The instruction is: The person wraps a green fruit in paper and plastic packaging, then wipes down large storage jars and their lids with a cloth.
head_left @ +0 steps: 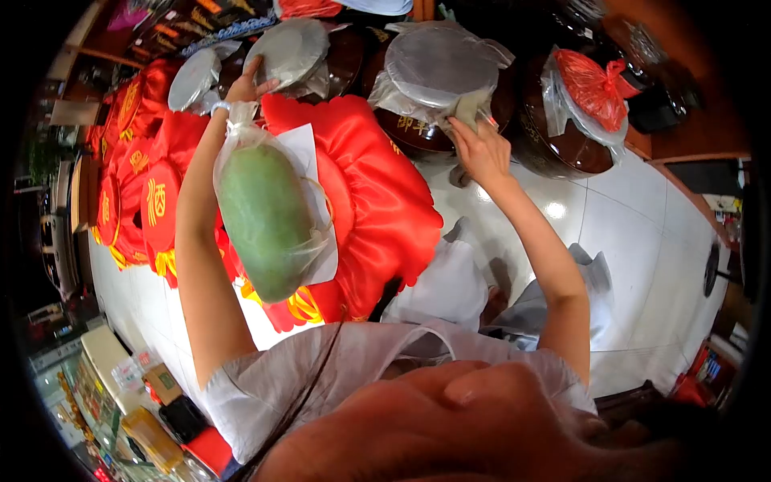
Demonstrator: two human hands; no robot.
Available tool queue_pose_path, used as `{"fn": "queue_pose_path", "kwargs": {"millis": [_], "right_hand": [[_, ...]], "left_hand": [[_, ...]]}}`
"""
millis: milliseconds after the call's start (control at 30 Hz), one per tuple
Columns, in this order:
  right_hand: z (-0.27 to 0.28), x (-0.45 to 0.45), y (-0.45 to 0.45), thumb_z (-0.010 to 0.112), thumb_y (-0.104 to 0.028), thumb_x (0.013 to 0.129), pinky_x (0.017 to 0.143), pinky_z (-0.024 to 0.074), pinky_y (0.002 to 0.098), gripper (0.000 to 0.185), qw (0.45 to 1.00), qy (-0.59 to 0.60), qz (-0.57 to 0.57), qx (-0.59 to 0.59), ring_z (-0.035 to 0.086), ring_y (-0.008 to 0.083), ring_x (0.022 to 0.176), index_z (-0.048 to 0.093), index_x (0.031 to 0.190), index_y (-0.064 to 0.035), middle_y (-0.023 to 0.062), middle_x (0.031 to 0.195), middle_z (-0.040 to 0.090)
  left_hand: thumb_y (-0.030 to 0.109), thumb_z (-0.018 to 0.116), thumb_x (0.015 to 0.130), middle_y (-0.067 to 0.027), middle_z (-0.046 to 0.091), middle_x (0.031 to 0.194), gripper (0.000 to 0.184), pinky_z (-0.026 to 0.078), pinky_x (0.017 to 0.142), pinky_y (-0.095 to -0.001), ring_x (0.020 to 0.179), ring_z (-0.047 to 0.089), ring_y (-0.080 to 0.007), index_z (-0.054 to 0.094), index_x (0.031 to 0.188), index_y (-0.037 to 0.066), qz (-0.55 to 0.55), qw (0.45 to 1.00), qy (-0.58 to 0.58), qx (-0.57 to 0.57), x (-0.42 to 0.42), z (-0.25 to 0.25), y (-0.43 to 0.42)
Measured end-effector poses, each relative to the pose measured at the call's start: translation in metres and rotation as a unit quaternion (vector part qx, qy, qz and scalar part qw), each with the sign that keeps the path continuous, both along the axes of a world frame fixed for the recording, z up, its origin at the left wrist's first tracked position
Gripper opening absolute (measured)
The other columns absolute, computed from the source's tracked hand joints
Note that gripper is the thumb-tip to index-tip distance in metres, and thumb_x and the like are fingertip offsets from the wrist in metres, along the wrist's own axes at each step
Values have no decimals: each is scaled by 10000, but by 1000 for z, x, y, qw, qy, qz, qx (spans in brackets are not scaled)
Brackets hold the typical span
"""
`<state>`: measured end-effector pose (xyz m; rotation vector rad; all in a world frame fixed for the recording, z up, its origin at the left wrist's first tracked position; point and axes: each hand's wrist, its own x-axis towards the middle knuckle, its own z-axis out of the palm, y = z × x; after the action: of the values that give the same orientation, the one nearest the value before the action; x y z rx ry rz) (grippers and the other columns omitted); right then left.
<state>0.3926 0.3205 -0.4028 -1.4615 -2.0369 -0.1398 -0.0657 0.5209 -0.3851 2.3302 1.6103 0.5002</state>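
Observation:
My right hand [480,151] pinches a greyish-beige cloth [472,108] against the front rim of a dark brown jar [418,135] with gold characters. That jar's round lid [440,64] is wrapped in clear plastic. Further left, my left hand [247,85] has its fingers spread at the edge of another plastic-wrapped lid [287,51], touching it. Below that hand, a large green melon [265,217] in a clear knotted plastic bag lies on a white sheet [325,255], over a jar covered in red satin [377,193].
More red-covered jars [161,201] with gold characters stand on the left. At right, a red plastic bag [593,87] sits on another dark jar [554,136]. A glass counter [88,394] with boxes is at lower left. White floor tiles [634,217] extend to the right.

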Motion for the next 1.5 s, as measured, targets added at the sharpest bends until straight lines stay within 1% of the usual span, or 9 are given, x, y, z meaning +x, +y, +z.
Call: {"fn": "queue_pose_path", "kwargs": {"millis": [233,533,600,667,833,1133,1267,1367,1500], "right_hand": [[-81,63,-71,470,-251,854,879,371,322,364,874,302,-279,-258,516,296,1008,500,1150,-43,129,1139,526],[-59,5,-13,489,-244,825,943,287,367,520,899,384,-212,14,368,319,1137,342,1250,18,203,1247,380],[-132,-2,-2,439,-267,857,925,304,389,461,795,550,-254,-37,404,327,1094,384,1225,4,175,1199,434],[-201,-20,-9,400,-262,876,880,347,389,413,455,831,-244,-206,448,323,1041,413,1198,-4,145,1148,486],[-267,-91,-3,326,-264,879,819,415,408,385,106,945,-70,-300,511,317,954,466,1131,-9,137,1122,517],[-83,-31,-24,342,-213,894,848,416,371,314,196,936,-135,-260,528,230,951,463,1111,-21,104,1054,544],[-44,11,-4,447,-241,867,809,379,303,341,629,754,-154,-112,505,212,912,499,1053,40,129,1027,533],[-47,30,37,444,-230,855,748,373,310,365,757,585,-281,-74,489,205,825,523,995,97,130,889,569],[-90,18,17,405,-269,876,845,349,318,430,621,729,-269,-104,479,269,987,491,1082,98,200,1109,507]], "left_hand": [[358,646,737,-213,320,1301,794,248,988,-304,1222,304,-269,236,1292,-32,-5,997,-69,-47,-8,-12,3],[366,637,745,-214,319,1308,808,246,984,-288,1224,307,-260,214,1300,-40,-31,992,-115,-47,-3,-9,3],[353,641,746,-208,303,1319,811,239,987,-287,1229,296,-248,201,1305,-37,-15,992,-107,-63,-1,-4,1],[342,647,743,-202,286,1330,821,233,990,-286,1232,284,-239,189,1310,-36,5,989,-120,-89,5,1,-3],[294,642,757,-199,246,1348,800,203,1004,-290,1250,240,-233,173,1309,-45,-8,981,-166,-95,10,3,-9],[281,629,770,-203,237,1352,796,220,996,-289,1251,240,-236,146,1322,-28,-24,985,-146,-92,2,0,-3],[291,638,761,-204,243,1349,794,214,998,-291,1251,241,-237,171,1316,-33,-17,986,-144,-83,8,4,-7],[276,649,753,-201,253,1344,795,206,1001,-295,1250,241,-241,177,1312,-37,35,967,-213,-137,27,16,-20],[274,658,745,-197,277,1332,787,212,1001,-301,1240,261,-250,201,1301,-43,-6,976,-195,-97,10,0,-9]]}}
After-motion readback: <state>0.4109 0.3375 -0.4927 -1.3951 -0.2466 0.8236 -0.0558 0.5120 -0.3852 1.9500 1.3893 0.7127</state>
